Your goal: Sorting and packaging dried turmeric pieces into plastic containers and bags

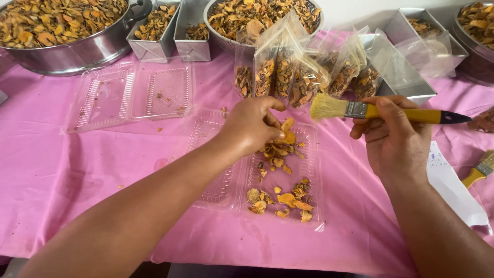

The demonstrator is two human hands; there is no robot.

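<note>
Head view, looking down on a table [62, 170] under a pink cloth, stained and creased.

Hidden or cut off: the left hand's [252, 123] fingertips curl under and are partly masked by the orange dried slice [287, 131] they pinch. The big steel pan [67, 49] at far left and the bowl [476, 31] at far right run out of frame. A second brush [481, 170] at the right edge shows only in part. Contents of the clear bags [303, 72] are blurred behind crinkled plastic.

Left hand: fingers closed in a pinch on the slice, held just above the far end of the open clear clamshell tray [309, 206] at centre.

Right hand [393, 131]: fist wrapped round the yellow handle of a flat paintbrush [360, 109], pale bristles pointing left, metal ferrule, black tip to the right.

Textures: the tray is thin ribbed plastic, hinged open, holding shrivelled orange-brown chips. A second empty clamshell [128, 95] lies to the far left. Rectangular steel tins [154, 46] stand beyond it. A white paper slip [453, 188] lies near right.
</note>
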